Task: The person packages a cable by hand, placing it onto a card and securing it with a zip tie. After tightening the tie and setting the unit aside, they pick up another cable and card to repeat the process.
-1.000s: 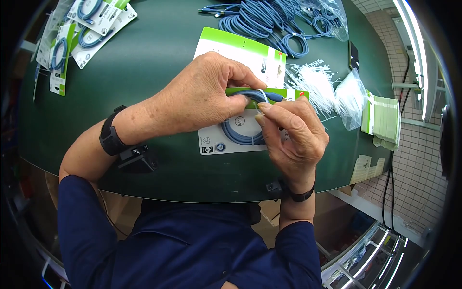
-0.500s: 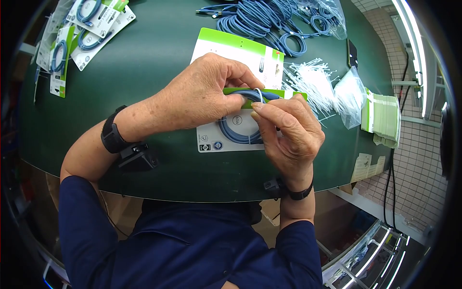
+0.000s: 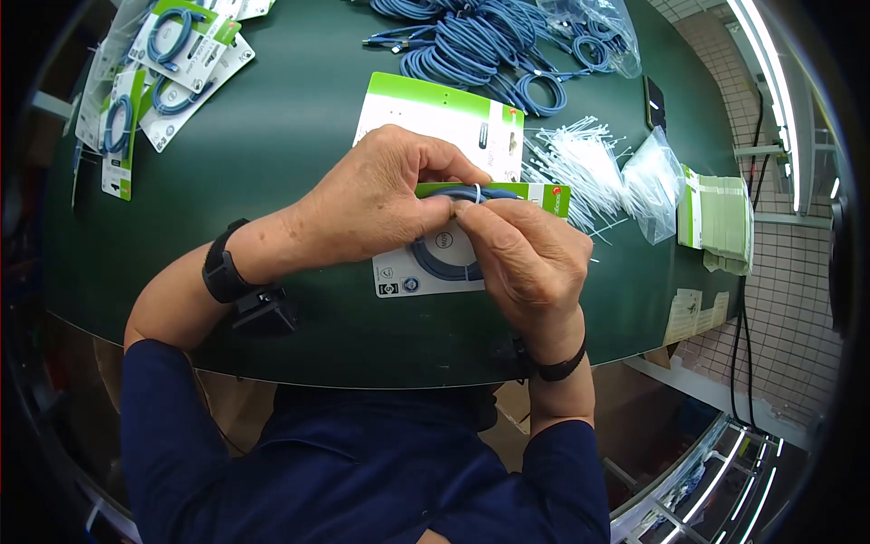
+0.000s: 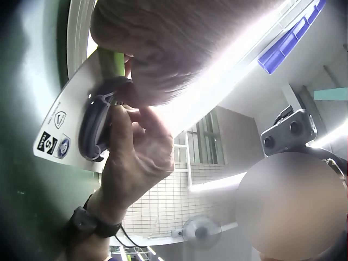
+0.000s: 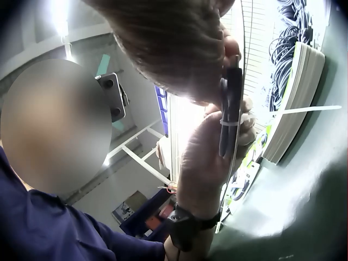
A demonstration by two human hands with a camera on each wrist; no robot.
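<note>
A blue coiled cable lies against a white and green backing card. My left hand grips the card's top edge and the coil, thumb in front and fingers behind. Over the top of the coil runs a thin white cable tie. Thumb and forefinger of my right hand pinch the tie's end, right beside the left thumb tip. A second tie binds the coil in the left wrist view. The right wrist view shows the cable and card edge-on, with a cable tie round the cable.
Behind the hands lies a stack of backing cards. Loose cable ties, a clear bag and more cards are to the right. A heap of blue cables lies at the back, carded cables at the back left.
My right hand has moved left, and its fingertips now meet the left thumb. The left hand keeps its grip on the card and coil. The head view has shifted slightly.
</note>
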